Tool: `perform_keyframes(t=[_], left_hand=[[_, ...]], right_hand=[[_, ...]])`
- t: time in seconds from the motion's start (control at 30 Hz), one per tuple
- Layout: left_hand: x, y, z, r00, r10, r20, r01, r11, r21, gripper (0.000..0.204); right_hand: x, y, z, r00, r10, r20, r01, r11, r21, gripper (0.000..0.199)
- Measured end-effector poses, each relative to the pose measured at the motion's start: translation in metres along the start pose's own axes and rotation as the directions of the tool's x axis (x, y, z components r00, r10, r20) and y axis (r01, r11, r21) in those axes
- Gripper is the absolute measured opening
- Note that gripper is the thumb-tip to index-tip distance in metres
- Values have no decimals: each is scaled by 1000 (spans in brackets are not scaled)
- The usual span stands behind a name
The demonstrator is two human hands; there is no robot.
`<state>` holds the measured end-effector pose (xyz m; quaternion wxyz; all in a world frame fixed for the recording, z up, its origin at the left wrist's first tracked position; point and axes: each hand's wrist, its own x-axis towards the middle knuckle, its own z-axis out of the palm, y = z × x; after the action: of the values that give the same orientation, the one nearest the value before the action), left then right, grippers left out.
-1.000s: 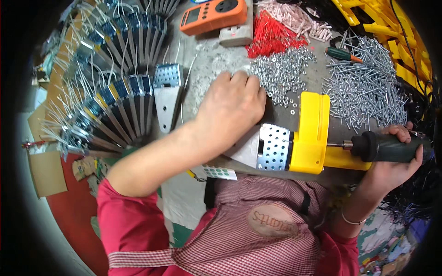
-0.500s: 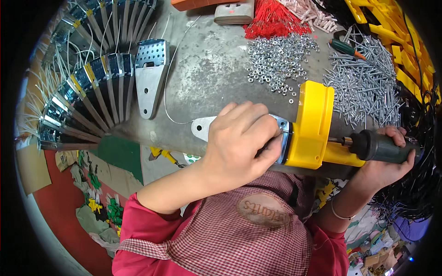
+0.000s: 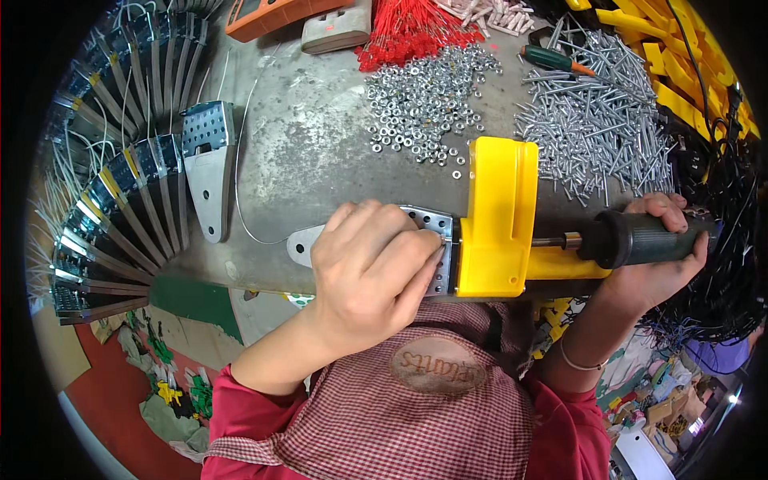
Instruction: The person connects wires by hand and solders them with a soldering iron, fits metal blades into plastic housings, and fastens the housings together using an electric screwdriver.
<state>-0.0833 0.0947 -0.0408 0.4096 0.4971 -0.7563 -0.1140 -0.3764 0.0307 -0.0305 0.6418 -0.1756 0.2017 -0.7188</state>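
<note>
My left hand (image 3: pixel 370 268) is closed around a perforated metal bracket (image 3: pixel 438 220), fingertips pinching near its edge beside the yellow part. A grey tapered plate with a hole (image 3: pixel 299 248) sticks out to the left from under this hand. Against the bracket's right side stands a yellow plastic housing (image 3: pixel 502 216), with a yellow handle (image 3: pixel 564 263) running right. My right hand (image 3: pixel 658 248) wraps around a dark green electric screwdriver (image 3: pixel 636 238), held level. Its thin bit (image 3: pixel 549 242) points left into the housing; the tip is hidden inside.
Loose nuts (image 3: pixel 424 104) and a heap of long screws (image 3: pixel 596 120) lie beyond the housing, with a green-handled screwdriver (image 3: pixel 552 60) on the screws. Another bracketed plate (image 3: pixel 210 180) lies left, beside fanned rows of similar plates (image 3: pixel 132 212). Red wired parts (image 3: pixel 408 28) and yellow housings (image 3: pixel 692 64) sit farther back.
The whole view has shifted, so the table things appear farther left. The electric screwdriver is drawn slightly back from the housing, with more bit showing. More of the bracket shows beside my left fingers.
</note>
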Motion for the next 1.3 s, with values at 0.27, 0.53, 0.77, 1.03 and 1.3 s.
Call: perform_keyframes(t=[0.27,0.53,0.77,1.03,1.3], left_hand=[[4,-1,-9,978,-176,108,195,960,-202,19],[10,-1,-8,973,-188,133,217,943,-252,12],[8,1,-6,970,-208,125,231,948,-217,14],[-5,4,-9,963,-12,268,14,1000,-5,65],[-5,5,-8,967,-18,254,23,1000,-14,64]], right_hand=[[0,-3,0,1000,4,-7,-4,999,36,39],[2,-2,6,1000,-11,-5,12,991,131,42],[4,-5,11,998,19,57,-23,997,77,42],[-34,-27,15,966,-129,222,110,989,99,41],[-41,-8,14,977,-196,89,189,979,76,41]])
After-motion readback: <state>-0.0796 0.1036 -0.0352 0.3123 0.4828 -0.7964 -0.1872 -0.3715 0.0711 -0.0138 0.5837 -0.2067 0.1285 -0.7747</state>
